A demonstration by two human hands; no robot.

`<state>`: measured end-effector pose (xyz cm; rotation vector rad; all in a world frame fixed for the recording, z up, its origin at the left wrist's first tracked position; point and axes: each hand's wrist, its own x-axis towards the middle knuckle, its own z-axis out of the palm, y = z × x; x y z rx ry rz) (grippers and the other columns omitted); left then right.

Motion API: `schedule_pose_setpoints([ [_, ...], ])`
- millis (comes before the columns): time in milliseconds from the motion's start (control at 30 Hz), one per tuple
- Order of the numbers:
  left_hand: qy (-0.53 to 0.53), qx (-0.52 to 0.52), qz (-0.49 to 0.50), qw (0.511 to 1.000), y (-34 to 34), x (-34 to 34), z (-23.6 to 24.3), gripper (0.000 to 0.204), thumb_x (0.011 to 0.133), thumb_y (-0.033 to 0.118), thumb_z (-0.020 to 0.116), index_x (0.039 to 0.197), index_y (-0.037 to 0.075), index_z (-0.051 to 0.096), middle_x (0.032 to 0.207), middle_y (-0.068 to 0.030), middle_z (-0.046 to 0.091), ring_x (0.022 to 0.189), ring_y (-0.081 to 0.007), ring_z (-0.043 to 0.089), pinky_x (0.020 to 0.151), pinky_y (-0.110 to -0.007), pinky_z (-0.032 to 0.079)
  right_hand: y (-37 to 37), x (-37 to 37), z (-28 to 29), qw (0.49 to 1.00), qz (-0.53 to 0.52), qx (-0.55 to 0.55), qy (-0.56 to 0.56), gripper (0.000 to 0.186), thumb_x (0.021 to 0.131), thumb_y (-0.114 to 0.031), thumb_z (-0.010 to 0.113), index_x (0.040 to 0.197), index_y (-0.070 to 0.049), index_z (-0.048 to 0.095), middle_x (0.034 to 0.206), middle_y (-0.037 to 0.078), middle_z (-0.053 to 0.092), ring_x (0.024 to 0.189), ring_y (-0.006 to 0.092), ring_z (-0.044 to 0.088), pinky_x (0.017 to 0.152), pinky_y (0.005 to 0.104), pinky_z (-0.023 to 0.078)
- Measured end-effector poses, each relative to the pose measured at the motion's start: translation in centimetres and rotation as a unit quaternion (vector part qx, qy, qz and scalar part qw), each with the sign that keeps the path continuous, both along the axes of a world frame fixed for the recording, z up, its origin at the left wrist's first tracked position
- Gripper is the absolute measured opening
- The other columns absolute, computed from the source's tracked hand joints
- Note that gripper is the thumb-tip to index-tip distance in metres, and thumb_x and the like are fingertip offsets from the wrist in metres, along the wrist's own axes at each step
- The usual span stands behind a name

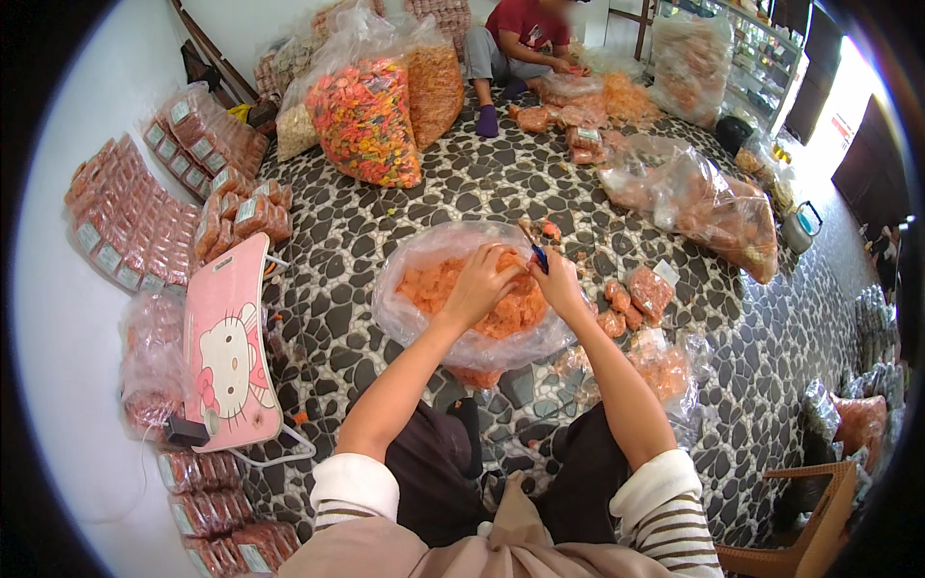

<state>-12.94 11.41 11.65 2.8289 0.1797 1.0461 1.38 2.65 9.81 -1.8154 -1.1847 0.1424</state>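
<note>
A large clear plastic bag point(405, 289) full of orange snack pieces lies open on the pebble-patterned floor in front of me. My left hand point(479, 284) reaches into it, fingers curled over the orange pieces point(434, 284). My right hand point(557, 279) is at the bag's right edge, closed on a small blue object point(540, 256); what that object is I cannot tell. Several small filled packets point(636, 297) of orange snacks lie on the floor just right of my right hand.
A pink cartoon-cat board point(228, 347) lies at left beside stacked sealed packets point(135, 222). Big bags of coloured snacks point(366, 120) stand at the back. Another person point(515, 43) sits on the floor at the back. More bags point(718, 207) lie right; a brown plastic chair point(809, 520) is bottom right.
</note>
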Motion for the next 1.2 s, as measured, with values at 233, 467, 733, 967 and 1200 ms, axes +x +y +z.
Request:
schedule_pose_setpoints([
  [233,0.060,0.022,-0.025,0.998,-0.1,0.1,-0.4,0.028,0.064,0.017,0.067,0.089,0.007,0.059,0.100,-0.0051,0.050,0.098,-0.0248,0.044,0.083,-0.035,0.041,0.0,-0.6,-0.4,0.998,0.003,-0.024,-0.058,0.017,0.076,-0.010,0.057,0.082,0.003,0.048,0.071,0.025,0.055,0.071,0.0410,0.054,0.060,0.0452,0.041],
  [467,0.085,0.103,-0.050,0.990,0.2,0.3,-1.4,0.024,0.065,0.021,0.066,0.083,0.008,0.058,0.087,-0.0006,0.053,0.094,-0.0202,0.046,0.080,-0.033,0.040,-0.3,1.0,-1.5,0.996,-0.042,-0.050,-0.063,0.014,0.075,-0.007,0.056,0.079,0.004,0.049,0.072,0.025,0.055,0.072,0.0418,0.054,0.062,0.0455,0.042],
  [733,0.089,0.026,-0.077,0.993,1.1,-0.7,-2.7,0.020,0.070,0.021,0.064,0.082,0.008,0.054,0.089,-0.0019,0.053,0.095,-0.0209,0.045,0.080,-0.034,0.040,0.3,1.2,-3.1,0.998,-0.031,-0.049,0.005,0.017,0.072,-0.012,0.060,0.077,0.002,0.052,0.072,0.023,0.057,0.070,0.0382,0.057,0.060,0.0417,0.044],
  [967,0.007,-0.471,-0.001,0.882,3.2,-0.6,-4.8,0.025,0.083,0.027,0.055,0.087,0.003,0.052,0.087,-0.0033,0.051,0.083,-0.0132,0.048,0.076,-0.025,0.037,-0.3,-0.3,-0.6,0.989,0.096,-0.020,0.114,0.031,0.073,-0.018,0.064,0.100,-0.005,0.058,0.087,0.012,0.060,0.076,0.0252,0.057,0.068,0.0326,0.044],
  [1200,0.014,-0.574,0.006,0.818,5.2,-0.2,-7.5,0.033,0.083,0.038,0.055,0.091,0.006,0.052,0.073,0.0008,0.050,0.069,-0.0076,0.047,0.060,-0.025,0.040,0.0,-2.1,0.4,0.991,0.117,-0.033,0.058,0.043,0.068,-0.011,0.068,0.108,-0.005,0.054,0.095,0.015,0.058,0.083,0.0278,0.057,0.071,0.0330,0.044],
])
